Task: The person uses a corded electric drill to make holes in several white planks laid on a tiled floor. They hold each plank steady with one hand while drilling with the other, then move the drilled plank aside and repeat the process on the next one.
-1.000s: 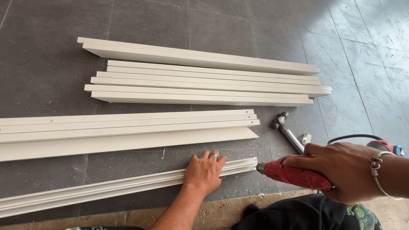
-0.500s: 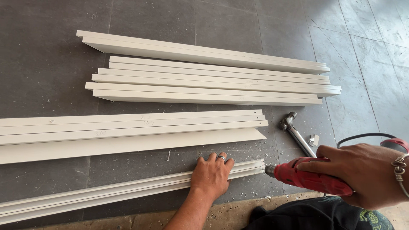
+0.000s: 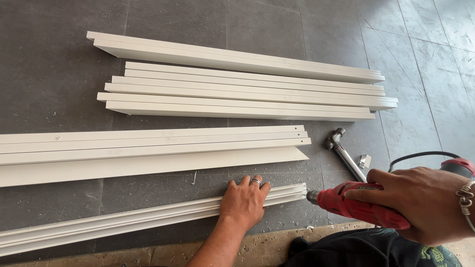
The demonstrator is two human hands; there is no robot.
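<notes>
The left hand [image 3: 243, 201] is lying palm down on a white profile strip [image 3: 148, 217] that is resting on the grey tiled floor [image 3: 198, 24]. The fingers [image 3: 247, 184] of this hand are spread flat and open, pressing on the strip rather than closing around it; a ring is showing on one of them. The strip is running from the lower left edge of the view, passing under the palm, and ending just beyond the fingertips on the side towards the drill.

The right hand [image 3: 420, 202] is gripping a red power drill [image 3: 361, 205]. Its fingers are closed around the drill body, with the index finger lying along the top of the housing. A bracelet is sitting on the wrist. The drill's metal nose is pointing at the end face of the strip and is sitting just beside it; whether the two are touching cannot be told. A black cable [image 3: 420, 157] is looping away behind the right hand.

Just beyond the fingers of the right hand, a hammer [image 3: 344, 153] with a metal handle is lying on the floor, with a small metal piece [image 3: 364, 160] next to it. Beyond the fingertips of the left hand, a second group of long white strips [image 3: 148, 148] is lying flat, and further on still, a stack of shorter white strips [image 3: 247, 89] is lying well apart from both hands. Fine white chips are scattered on the floor around the left fingers. Dark clothing is showing beneath the drill at the lower edge.
</notes>
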